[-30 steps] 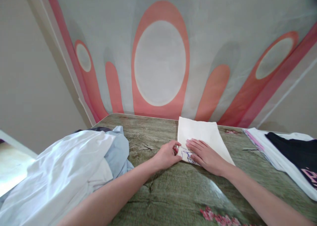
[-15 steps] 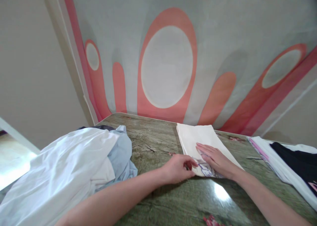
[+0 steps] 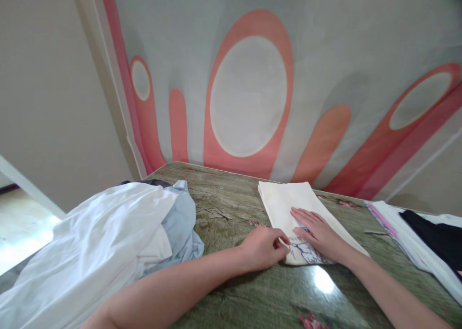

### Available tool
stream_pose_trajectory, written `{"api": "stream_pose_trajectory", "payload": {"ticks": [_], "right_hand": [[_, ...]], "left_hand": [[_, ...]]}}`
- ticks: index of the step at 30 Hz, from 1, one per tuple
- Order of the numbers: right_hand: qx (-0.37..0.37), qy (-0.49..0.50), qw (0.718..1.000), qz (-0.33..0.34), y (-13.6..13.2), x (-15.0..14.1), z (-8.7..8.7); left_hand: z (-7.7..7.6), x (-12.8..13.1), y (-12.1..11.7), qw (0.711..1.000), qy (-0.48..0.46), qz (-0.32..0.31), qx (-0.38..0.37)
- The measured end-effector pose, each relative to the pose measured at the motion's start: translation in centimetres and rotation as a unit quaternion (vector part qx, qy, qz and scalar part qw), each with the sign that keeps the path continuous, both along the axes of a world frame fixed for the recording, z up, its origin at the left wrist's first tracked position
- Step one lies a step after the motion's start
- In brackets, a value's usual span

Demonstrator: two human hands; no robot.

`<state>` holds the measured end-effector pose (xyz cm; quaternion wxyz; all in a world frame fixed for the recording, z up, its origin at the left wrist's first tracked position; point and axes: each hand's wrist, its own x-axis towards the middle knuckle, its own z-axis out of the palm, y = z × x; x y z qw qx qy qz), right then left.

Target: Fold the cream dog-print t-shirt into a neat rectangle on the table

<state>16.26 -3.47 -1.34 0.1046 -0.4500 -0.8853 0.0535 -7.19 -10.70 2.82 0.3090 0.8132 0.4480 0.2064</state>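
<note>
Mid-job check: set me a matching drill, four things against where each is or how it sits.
1. left hand
2. black garment
3. right hand
4. light blue garment

A. partly covered by a white garment
B. laid palm down on the folded cream cloth
C. fingertips at that cloth's near-left corner
D. lying on white fabric

Pairs: 1-C, 2-D, 3-B, 4-A

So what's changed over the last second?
The folded white cloth has turned: near end toward the person and right, far end left. The left hand and right hand moved with it. The view also shifted slightly. No visible grab or release. Unchanged: left hand at the near left corner, right hand on top, left clothes pile and right clothes pile.
</note>
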Motion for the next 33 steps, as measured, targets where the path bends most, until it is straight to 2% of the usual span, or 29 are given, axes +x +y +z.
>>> {"api": "stream_pose_trajectory", "payload": {"ticks": [3, 5, 9, 14, 19, 22, 28, 33], "right_hand": [[0.001, 0.002, 1.000, 0.004, -0.2, -0.1, 0.2], [0.005, 0.003, 1.000, 0.005, -0.3, -0.1, 0.3], [0.007, 0.008, 1.000, 0.009, -0.3, -0.3, 0.3], [0.008, 0.006, 1.000, 0.003, -0.2, -0.4, 0.3], [0.005, 0.005, 1.000, 0.009, -0.2, -0.3, 0.3], [0.007, 0.005, 1.000, 0.006, -0.1, -0.2, 0.3], [0.006, 0.006, 1.000, 0.004, -0.1, -0.3, 0.4], [0.004, 0.008, 1.000, 0.002, -0.2, -0.3, 0.6]], "left_hand": [[0.3, -0.5, 0.4, 0.994, 0.044, 0.012, 0.101], [0.5, -0.7, 0.8, 0.984, 0.069, -0.009, 0.161], [0.4, -0.4, 2.3, 0.964, 0.146, -0.067, 0.214], [-0.8, 1.1, 7.1, 0.945, 0.221, -0.118, 0.209], [-2.2, 1.7, 12.9, 0.950, 0.232, -0.098, 0.185], [-2.8, 1.4, 15.4, 0.953, 0.231, -0.074, 0.180], [-3.2, 0.7, 18.2, 0.954, 0.257, 0.009, 0.155], [-3.5, 0.1, 18.8, 0.958, 0.238, 0.066, 0.143]]}}
